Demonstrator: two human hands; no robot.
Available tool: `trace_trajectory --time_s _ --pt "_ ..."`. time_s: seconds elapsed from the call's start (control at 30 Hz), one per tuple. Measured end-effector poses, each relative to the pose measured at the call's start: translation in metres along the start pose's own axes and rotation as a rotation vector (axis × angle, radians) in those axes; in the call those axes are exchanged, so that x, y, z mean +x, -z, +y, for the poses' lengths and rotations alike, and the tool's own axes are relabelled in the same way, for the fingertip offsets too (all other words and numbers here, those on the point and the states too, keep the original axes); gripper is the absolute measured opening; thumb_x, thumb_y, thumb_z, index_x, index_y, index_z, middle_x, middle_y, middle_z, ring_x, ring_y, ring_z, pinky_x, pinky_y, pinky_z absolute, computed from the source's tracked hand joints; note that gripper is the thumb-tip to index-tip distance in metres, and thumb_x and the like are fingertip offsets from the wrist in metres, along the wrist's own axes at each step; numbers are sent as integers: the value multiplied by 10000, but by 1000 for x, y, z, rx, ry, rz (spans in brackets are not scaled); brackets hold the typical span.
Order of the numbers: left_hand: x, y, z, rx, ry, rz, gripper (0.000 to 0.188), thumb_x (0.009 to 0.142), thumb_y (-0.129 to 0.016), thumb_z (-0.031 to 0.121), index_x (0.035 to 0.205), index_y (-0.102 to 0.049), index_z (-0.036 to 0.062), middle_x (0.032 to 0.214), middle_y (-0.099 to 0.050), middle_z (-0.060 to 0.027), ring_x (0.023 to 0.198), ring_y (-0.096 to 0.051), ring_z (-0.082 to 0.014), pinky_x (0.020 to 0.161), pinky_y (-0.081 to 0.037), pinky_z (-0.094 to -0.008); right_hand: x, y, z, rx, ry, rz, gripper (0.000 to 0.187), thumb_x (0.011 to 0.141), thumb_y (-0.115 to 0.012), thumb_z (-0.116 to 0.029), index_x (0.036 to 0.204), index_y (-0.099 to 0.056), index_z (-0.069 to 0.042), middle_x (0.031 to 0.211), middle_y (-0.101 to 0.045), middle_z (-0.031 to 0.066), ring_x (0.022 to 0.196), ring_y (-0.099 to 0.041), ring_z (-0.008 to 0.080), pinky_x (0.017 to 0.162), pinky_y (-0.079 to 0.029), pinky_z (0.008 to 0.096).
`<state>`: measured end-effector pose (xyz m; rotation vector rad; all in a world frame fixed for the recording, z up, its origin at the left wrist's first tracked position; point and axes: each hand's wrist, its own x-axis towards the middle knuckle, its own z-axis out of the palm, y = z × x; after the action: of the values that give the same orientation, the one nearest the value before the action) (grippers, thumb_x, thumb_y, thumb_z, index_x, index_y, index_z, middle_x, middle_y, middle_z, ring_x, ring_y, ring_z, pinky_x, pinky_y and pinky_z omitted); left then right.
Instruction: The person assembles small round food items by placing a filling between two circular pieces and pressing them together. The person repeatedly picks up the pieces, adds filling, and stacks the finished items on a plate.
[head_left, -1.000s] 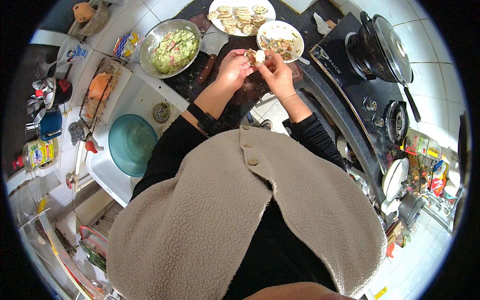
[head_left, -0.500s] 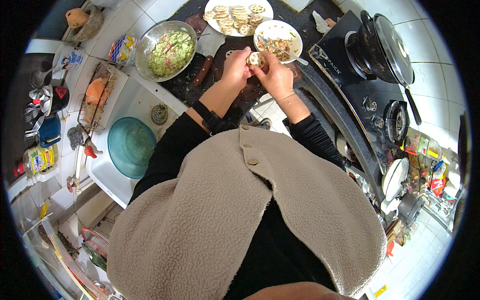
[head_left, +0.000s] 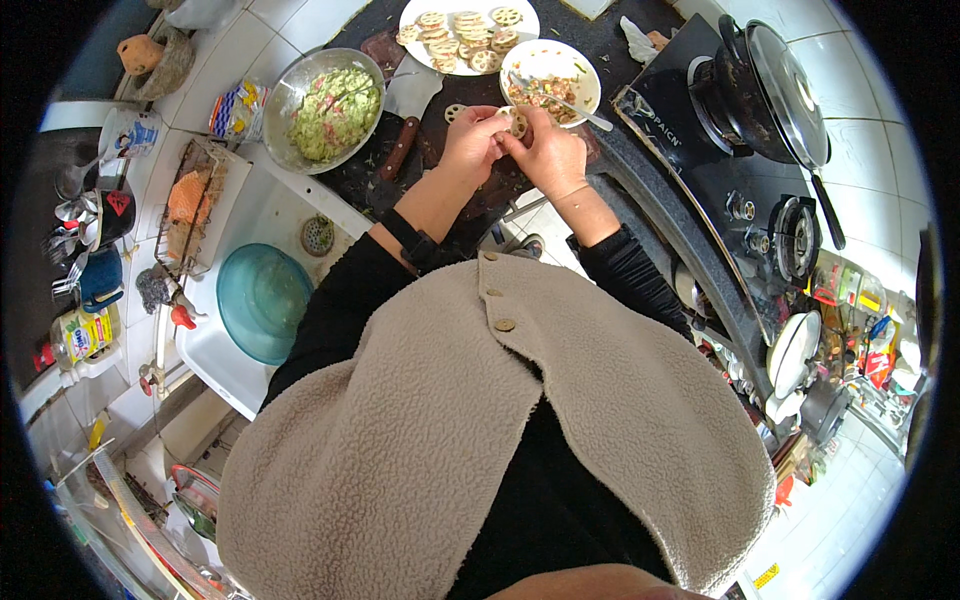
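Between both hands, over a dark reddish-brown cutting board (head_left: 488, 197), is a lotus root slice (head_left: 517, 120). My left hand (head_left: 473, 143) pinches it from the left, and my right hand (head_left: 553, 157) grips it from the right. Whether a second slice lies beneath is hidden by the fingers. A loose lotus root slice (head_left: 454, 112) lies just past my left hand. Beyond my right hand stands a white bowl (head_left: 592, 88) of chopped filling, a metal spoon (head_left: 592, 117) resting in it. Further back, a white plate (head_left: 529, 30) carries several lotus root slices, some stacked.
A cleaver (head_left: 399, 152) lies left of my hands beside a metal bowl (head_left: 281, 142) of shredded green food. The sink (head_left: 215, 345) at left holds a teal basin (head_left: 262, 300). On the right, a black gas stove (head_left: 690, 130) bears a lidded wok (head_left: 770, 95).
Both hands stay on the lotus root slice and have shifted slightly. The slice is now more covered by my fingers, and the loose slice on the board shows more. The view has shifted a little.
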<state>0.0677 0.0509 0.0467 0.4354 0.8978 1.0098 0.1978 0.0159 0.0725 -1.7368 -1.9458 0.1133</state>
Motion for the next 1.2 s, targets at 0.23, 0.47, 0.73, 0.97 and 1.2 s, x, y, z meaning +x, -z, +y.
trace_trajectory --time_s 0.23,0.47,0.73,0.97,1.2 --pt "3 -6 12 144 31 -15 232 810 -643 51 996 -519 -10 857 -598 -84 618 -576 -132 478 -451 -235 3 17 -2 149 -131 -139 532 755 -698 -402 1171 -539 -112 735 -646 61 652 -651 259 552 -510 384" --pt "76 -37 98 216 -280 -13 274 814 -603 -18 1064 -504 -72 1013 -571 -169 844 -638 -275 685 -600 -355 -24 42 22 321 -112 -156 495 833 -660 -240 1273 -475 -110 758 -619 72 657 -632 211 611 -509 343" --pt "214 -65 106 855 -279 153 278 771 -695 70 1039 -624 52 999 -618 -117 869 -631 -222 633 -581 -316 -58 45 56 407 -132 -216 411 822 -656 -174 1206 -529 -98 806 -627 83 683 -634 245 617 -514 349" --pt "298 -57 88 1588 -426 303 260 757 -676 183 988 -657 65 946 -678 -121 803 -663 -273 691 -532 -380 -77 58 81 385 -172 -230 368 823 -644 -135 1180 -559 -103 801 -619 73 688 -635 226 628 -516 335" --pt "309 -48 96 2029 -668 11 300 763 -572 179 1004 -682 39 1127 -613 -200 1037 -589 -368 886 -477 -422 -87 63 97 365 -195 -234 330 826 -633 -119 1152 -580 -112 859 -616 108 708 -632 261 651 -512 353"
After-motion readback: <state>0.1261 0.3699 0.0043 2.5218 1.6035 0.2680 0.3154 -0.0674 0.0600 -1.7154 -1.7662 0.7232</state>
